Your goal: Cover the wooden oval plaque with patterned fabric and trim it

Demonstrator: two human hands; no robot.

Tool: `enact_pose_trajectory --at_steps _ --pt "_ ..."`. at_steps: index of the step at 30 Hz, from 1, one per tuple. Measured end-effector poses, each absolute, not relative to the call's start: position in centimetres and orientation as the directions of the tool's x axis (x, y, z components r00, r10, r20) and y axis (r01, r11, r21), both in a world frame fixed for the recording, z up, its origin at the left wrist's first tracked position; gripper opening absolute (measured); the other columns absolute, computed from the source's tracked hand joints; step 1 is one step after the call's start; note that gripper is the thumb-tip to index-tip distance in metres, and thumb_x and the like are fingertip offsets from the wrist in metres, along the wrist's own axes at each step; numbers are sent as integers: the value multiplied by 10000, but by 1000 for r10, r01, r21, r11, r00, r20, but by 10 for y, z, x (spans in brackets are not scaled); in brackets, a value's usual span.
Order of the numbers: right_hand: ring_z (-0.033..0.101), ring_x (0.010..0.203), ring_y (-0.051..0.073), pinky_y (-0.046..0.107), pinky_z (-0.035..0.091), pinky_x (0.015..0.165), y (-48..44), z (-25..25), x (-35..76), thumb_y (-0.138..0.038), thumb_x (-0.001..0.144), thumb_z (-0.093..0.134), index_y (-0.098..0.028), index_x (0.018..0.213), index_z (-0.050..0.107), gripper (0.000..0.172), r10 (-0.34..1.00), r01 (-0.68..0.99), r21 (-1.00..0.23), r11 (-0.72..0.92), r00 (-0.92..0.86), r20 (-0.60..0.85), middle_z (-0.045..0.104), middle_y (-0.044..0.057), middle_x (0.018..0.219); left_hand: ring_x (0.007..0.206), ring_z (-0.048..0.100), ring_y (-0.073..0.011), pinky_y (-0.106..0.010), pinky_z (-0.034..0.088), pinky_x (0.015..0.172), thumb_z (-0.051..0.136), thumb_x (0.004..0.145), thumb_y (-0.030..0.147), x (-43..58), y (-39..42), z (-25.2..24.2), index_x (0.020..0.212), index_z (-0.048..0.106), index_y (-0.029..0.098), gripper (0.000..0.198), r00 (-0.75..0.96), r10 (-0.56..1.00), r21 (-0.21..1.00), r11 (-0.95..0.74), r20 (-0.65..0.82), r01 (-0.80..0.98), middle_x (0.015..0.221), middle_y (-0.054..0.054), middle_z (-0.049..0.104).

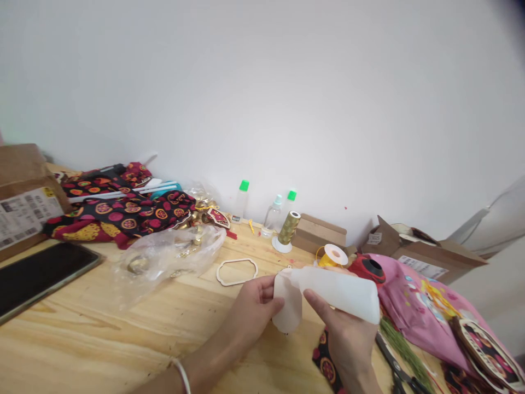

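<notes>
My left hand [255,306] pinches a pale, flat panel [286,314] with a wavy edge, holding it upright above the table. My right hand [348,342] is wrapped around a white squeeze bottle [344,293], which lies tilted on its side. The bottle's narrow end points left and meets the panel's upper part; I cannot tell whether anything is coming out. Just beyond my left hand, a thin wooden frame [230,284] with a similar outline lies flat. Dark patterned fabric [326,361] shows partly beneath my right hand.
A phone [45,276], a plastic bag [164,257] and patterned cloth [135,213] are at left. Along the wall stand bottles [241,202] and a thread spool [289,227]. Scissors [394,361] and a pink bag [414,306] lie at right, near an open carton [422,249].
</notes>
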State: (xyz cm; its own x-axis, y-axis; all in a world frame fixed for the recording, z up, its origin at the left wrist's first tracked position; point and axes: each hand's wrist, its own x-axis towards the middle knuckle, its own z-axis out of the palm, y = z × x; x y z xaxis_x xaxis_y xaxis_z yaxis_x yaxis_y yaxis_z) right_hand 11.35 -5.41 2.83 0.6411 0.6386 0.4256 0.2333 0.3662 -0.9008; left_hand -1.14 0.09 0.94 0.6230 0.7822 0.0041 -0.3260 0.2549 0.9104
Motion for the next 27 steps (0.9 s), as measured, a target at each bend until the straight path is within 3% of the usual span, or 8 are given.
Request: enact_pose_trajectory --at_steps 4,11,16,20,27 --pt "645 642 228 344 537 605 -53 31 116 -171 481 763 -108 786 632 338 576 217 -901 375 707 410 695 66 692 822 616 -213 -308 451 705 538 665 61 -13 1 12 1074 571 125 416 615 788 904 289 -38 -314 899 -93 697" --pt "644 651 225 342 538 587 -53 38 109 -203 483 763 -112 819 618 377 624 183 -915 359 683 381 694 82 746 852 608 -212 -299 451 702 517 679 57 -12 2 9 1067 573 126 398 605 796 919 232 9 -319 920 -93 691" --pt "634 617 225 328 535 547 -57 37 109 -221 443 780 -131 712 606 333 641 288 -912 291 649 410 682 69 700 833 612 -204 -304 453 718 515 697 79 -11 2 8 1048 587 132 362 614 787 930 182 57 -321 924 -82 688" --pt "619 612 215 311 526 543 -59 35 108 -227 428 786 -143 795 609 416 632 332 -894 299 633 447 662 45 667 798 620 -207 -294 459 684 521 696 93 -12 0 11 1015 608 129 333 616 785 929 176 66 -324 892 -79 695" --pt "592 595 204 320 511 562 -60 33 106 -252 429 789 -165 770 615 393 651 405 -869 286 583 486 649 27 635 795 620 -214 -300 459 674 549 682 125 -11 0 7 1014 612 147 338 625 778 915 202 66 -349 884 -76 696"
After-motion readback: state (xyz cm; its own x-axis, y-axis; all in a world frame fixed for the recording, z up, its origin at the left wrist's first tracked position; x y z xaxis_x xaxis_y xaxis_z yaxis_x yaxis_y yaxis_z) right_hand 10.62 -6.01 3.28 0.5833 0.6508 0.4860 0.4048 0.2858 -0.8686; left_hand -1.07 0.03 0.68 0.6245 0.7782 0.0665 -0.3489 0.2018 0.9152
